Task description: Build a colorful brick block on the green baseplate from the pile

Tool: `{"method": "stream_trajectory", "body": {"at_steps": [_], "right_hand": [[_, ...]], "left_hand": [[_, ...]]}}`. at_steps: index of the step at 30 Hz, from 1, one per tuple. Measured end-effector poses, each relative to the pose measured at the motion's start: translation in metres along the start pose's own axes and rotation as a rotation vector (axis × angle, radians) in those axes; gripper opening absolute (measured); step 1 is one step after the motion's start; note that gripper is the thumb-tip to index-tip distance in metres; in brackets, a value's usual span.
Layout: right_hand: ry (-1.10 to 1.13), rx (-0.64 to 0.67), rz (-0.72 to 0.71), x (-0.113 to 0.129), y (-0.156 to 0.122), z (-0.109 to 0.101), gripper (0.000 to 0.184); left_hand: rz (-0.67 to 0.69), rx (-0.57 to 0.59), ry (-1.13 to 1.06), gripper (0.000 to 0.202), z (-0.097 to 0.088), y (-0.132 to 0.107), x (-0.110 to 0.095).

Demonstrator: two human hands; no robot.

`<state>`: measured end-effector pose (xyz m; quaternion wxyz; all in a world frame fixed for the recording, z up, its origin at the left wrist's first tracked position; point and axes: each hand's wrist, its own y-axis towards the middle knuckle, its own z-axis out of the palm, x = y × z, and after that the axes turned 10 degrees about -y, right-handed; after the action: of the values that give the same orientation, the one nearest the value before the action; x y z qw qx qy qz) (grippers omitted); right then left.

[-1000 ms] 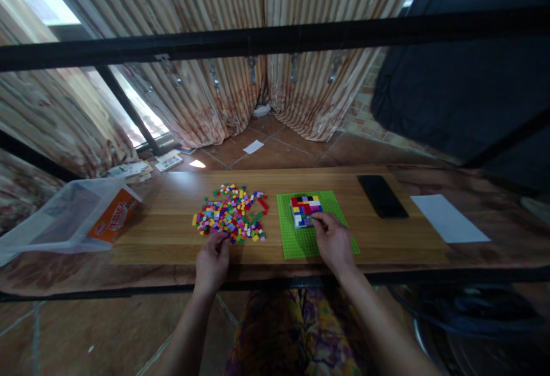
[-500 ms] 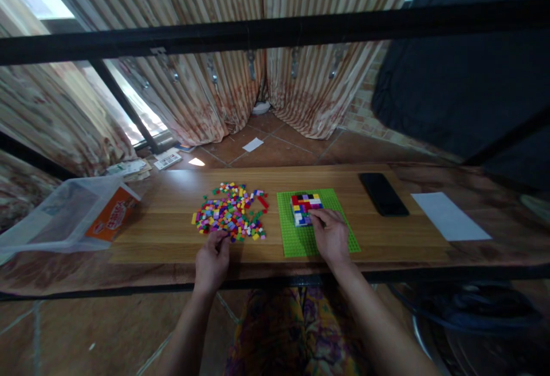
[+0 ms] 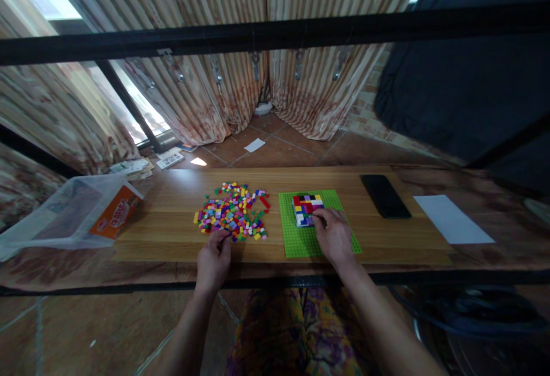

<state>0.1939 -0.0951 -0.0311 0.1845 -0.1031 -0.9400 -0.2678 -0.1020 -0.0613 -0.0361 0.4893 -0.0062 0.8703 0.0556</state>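
Observation:
A small block of multicoloured toy bricks (image 3: 306, 208) stands on the green baseplate (image 3: 301, 247). At its right side is my right hand (image 3: 335, 237), thumb and forefinger pinched together against the bricks; whatever lies between the fingertips is too small to make out. A loose pile of small coloured bricks (image 3: 232, 212) lies to the left on the wooden board (image 3: 158, 232). My left hand (image 3: 213, 257) is at the pile's near edge with its fingers closed in a pinch, and a dark bit shows by the fingertips that I cannot identify.
A clear plastic bin (image 3: 60, 215) with an orange label lies at the far left. To the right of the baseplate are a black phone (image 3: 385, 196) and a white sheet of paper (image 3: 453, 219). A dark metal bar (image 3: 275, 35) crosses in front of the curtains (image 3: 206, 95).
The whole view has shifted slightly. Both hands stay in nearly the same places, the right at the brick block and the left beside the pile, still pinched.

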Motion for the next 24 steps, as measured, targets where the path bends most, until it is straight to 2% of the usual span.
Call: {"method": "stream_trajectory", "body": {"at_steps": [11, 18, 24], "right_hand": [[0.121, -0.007, 0.114, -0.005, -0.01, -0.012, 0.024], [0.188, -0.001, 0.061, 0.01, -0.01, -0.009, 0.02], [0.171, -0.022, 0.011, 0.008, -0.007, -0.001, 0.018]], "left_hand": [[-0.024, 0.006, 0.01, 0.024, 0.0, -0.001, -0.002], [-0.018, 0.006, 0.004, 0.024, 0.0, 0.0, -0.004], [-0.018, 0.006, 0.017, 0.023, 0.0, -0.001, -0.003]]}}
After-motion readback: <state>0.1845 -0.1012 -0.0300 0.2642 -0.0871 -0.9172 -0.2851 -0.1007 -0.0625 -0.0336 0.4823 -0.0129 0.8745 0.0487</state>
